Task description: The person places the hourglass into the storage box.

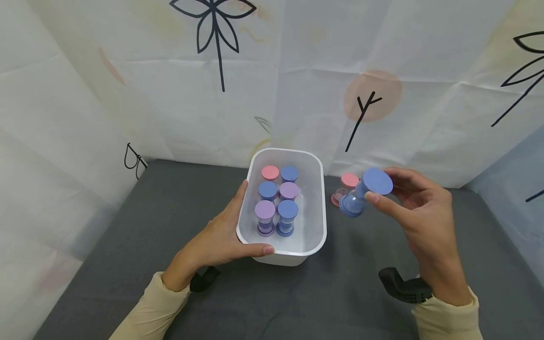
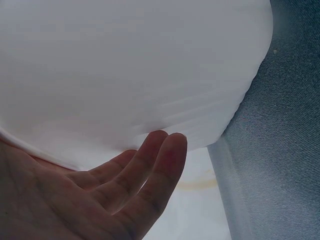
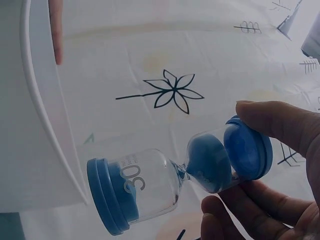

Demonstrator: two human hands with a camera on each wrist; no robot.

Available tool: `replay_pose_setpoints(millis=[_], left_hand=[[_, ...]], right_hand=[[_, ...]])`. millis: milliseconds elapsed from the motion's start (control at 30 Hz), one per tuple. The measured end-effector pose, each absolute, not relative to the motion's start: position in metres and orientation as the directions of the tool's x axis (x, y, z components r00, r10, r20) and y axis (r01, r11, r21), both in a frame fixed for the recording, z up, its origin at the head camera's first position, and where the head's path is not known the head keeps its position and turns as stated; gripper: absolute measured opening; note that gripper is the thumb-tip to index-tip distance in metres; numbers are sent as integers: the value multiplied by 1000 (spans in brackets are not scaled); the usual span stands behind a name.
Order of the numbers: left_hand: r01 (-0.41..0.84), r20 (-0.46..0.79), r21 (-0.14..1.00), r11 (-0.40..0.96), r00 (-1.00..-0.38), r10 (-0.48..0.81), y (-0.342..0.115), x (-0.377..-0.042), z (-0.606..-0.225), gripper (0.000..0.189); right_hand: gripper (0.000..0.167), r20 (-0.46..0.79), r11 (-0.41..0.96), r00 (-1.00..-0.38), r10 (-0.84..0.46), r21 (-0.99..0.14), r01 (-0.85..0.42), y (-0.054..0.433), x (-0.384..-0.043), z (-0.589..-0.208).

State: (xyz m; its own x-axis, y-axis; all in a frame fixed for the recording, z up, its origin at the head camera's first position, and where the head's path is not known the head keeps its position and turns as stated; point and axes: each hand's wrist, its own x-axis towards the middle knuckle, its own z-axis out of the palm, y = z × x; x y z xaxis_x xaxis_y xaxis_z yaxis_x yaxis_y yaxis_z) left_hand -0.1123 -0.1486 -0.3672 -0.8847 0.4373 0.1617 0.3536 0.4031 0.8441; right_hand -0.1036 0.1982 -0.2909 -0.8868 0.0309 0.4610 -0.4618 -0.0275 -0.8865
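Observation:
My right hand pinches a blue sand timer by one cap, between thumb and fingers. The timer is tilted, with blue sand in both bulbs and "30" printed on the glass. A pink sand timer stands on the table just behind it. My left hand grips the white plastic bin at its near left corner, thumb over the front rim and fingers against the outer wall. Several sand timers stand upright in the bin, among them a purple one and a pink one.
The dark grey table backs onto a white curtain with plant drawings. The bin's right side faces the held timer. A dark band with a camera sits on my right wrist.

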Motion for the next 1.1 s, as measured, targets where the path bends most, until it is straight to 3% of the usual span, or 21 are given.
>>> replay_pose_setpoints(millis=[367, 600, 967, 1100], left_hand=[[342, 161, 862, 375, -885, 436, -148, -113, -369, 134], [363, 177, 851, 379, -879, 443, -149, -113, -368, 132], [351, 171, 874, 337, -870, 462, -144, -104, -345, 130], [343, 162, 877, 337, -870, 466, -144, -103, -343, 130]], right_hand=[[49, 442, -32, -893, -90, -897, -440, 182, -90, -280], [48, 490, -8, -851, -190, -868, -497, 168, -93, -275], [46, 396, 152, -863, -313, -876, -457, 144, -106, -283], [45, 360, 151, -865, -349, -889, -431, 135, -111, -289]])
